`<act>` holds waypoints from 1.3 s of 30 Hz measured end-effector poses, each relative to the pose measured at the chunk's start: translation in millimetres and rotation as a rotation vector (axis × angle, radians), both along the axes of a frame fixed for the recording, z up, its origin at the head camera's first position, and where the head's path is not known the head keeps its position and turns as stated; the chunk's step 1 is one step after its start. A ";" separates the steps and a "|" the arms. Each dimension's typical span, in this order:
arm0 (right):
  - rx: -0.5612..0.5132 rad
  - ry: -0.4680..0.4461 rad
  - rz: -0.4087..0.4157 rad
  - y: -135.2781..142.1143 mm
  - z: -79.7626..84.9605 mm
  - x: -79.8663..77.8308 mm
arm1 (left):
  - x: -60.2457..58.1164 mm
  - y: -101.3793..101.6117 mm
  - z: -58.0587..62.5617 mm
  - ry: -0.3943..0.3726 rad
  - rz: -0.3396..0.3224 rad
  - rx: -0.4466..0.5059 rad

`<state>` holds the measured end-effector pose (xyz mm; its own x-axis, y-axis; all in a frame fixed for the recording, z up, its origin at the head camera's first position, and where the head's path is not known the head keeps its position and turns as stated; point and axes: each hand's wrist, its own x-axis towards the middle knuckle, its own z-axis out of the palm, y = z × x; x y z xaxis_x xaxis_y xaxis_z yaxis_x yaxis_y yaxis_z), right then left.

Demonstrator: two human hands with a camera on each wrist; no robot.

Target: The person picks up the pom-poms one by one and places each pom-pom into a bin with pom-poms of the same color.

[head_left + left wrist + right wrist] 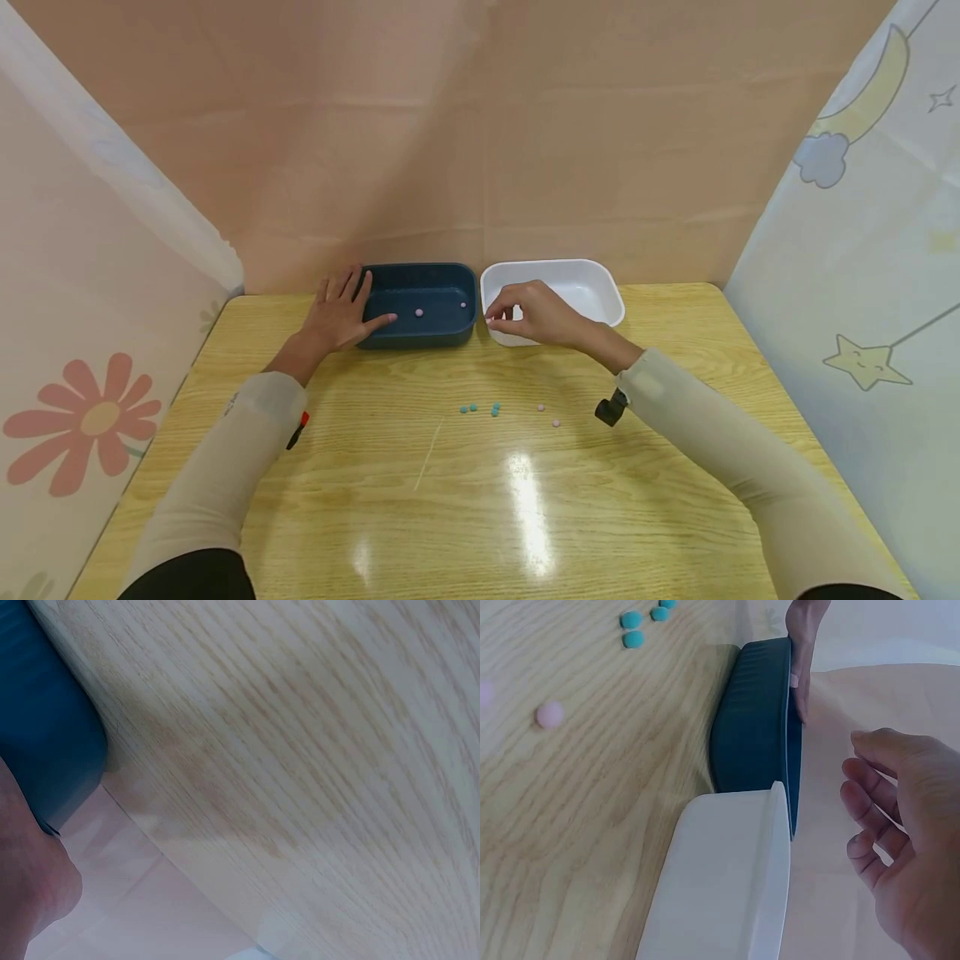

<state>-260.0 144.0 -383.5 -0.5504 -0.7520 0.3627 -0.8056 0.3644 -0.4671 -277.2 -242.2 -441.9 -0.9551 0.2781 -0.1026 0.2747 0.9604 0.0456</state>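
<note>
My left hand point(337, 315) rests with spread fingers on the left end of the dark blue tub point(420, 340), its thumb reaching over the front rim. Inside that tub lie a pink ball point(419, 313) and another pink ball point(463, 305) near the right wall. Over the left edge of the white tub point(611, 312), my right hand point(536, 312) pinches a small pink ball point(489, 321) between thumb and forefinger. In the right wrist view the fingers curl above the tubs' rims, and the ball is hidden there.
Several teal balls point(495, 409) and two pink balls, one a pink ball point(556, 423) closer to the front, lie on the wooden table point(360, 483). Both tubs stand side by side against the peach backdrop point(600, 183). Patterned cloths hang left and right.
</note>
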 end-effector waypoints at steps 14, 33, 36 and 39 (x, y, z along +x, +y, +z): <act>-0.011 0.024 -0.010 -14.5 3.8 -15.9 | 2.3 2.3 2.7 0.001 0.001 -0.002; 0.054 -0.032 -0.113 -35.3 -2.7 -40.6 | 2.1 1.6 1.3 0.002 0.003 0.001; 0.041 -0.036 -0.120 -37.8 -5.7 -44.9 | 2.2 1.5 1.4 0.008 0.004 -0.001; 0.035 -0.037 -0.124 -41.0 -8.9 -48.2 | 3.6 1.2 1.5 0.011 0.000 -0.004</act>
